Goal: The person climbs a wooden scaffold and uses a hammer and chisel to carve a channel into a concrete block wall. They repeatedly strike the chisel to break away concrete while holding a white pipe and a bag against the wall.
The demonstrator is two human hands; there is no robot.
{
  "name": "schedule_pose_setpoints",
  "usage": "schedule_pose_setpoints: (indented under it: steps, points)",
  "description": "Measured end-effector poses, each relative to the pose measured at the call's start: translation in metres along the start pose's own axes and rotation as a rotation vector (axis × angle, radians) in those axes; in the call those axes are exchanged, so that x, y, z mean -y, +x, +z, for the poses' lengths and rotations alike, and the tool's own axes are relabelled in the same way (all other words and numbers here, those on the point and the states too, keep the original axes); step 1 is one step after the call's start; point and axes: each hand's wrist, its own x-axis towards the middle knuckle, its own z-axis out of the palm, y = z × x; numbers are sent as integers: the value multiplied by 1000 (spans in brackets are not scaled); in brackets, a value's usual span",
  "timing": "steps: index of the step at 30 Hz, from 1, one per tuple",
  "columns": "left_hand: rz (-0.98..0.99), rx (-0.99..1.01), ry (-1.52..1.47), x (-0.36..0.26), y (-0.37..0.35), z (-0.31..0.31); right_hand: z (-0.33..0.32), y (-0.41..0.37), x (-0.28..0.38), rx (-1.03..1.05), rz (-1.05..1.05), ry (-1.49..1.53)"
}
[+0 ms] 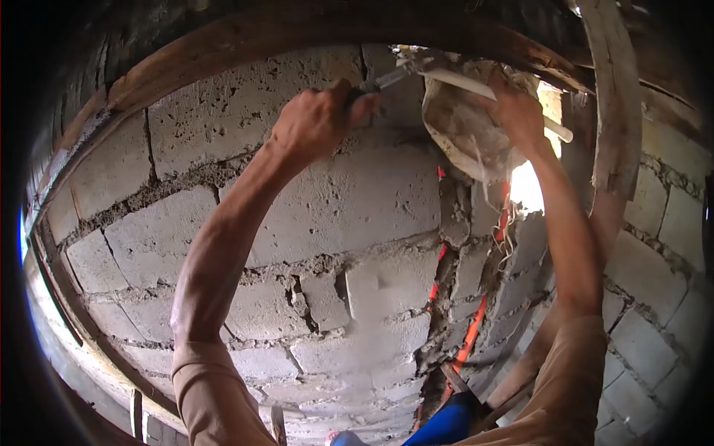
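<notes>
High on the block wall, my left hand (316,119) is closed round the dark handle of a small metal-bladed tool (392,77), whose blade points right toward the top of the wall. My right hand (517,111) is raised at the upper right, its fingers wrapped over the edge of a pale, mortar-stained container (457,123). A whitish stick or pipe (558,129) runs across the container and passes behind my right hand. Some mortar-like material sits near the blade tip.
A grey block wall (342,201) fills the view. Orange conduit (471,334) runs down a rough channel. Wooden beams (297,33) cross overhead, and an upright timber (616,104) stands at the right. A bright gap lies below the container. Blue cloth (446,424) shows at the bottom.
</notes>
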Motion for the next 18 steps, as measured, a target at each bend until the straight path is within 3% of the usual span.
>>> schedule_pose_setpoints:
  steps: [1, 4, 9, 12, 13, 16, 18]
  points:
    - [2, 5, 13, -2, 6, 2, 1, 0, -2, -17, -26, -45]
    - [269, -230, 15, -11, -20, 6, 9, 1, -6, -84, -70, -4]
    - [64, -120, 127, 16, -14, 0, -2, 2, 1, 58, 19, -75]
    - [355, -251, 185, 14, -25, -7, 0, 1, 1, -69, -40, -90]
    - [334, -195, 230, 24, -24, -6, -3, 2, 3, -69, -49, -100]
    - [-143, 76, 205, 30, -6, -4, -2, 4, -2, -45, -75, -84]
    - [-21, 9, 186, 21, -29, -7, 4, 6, -12, -152, -137, -105]
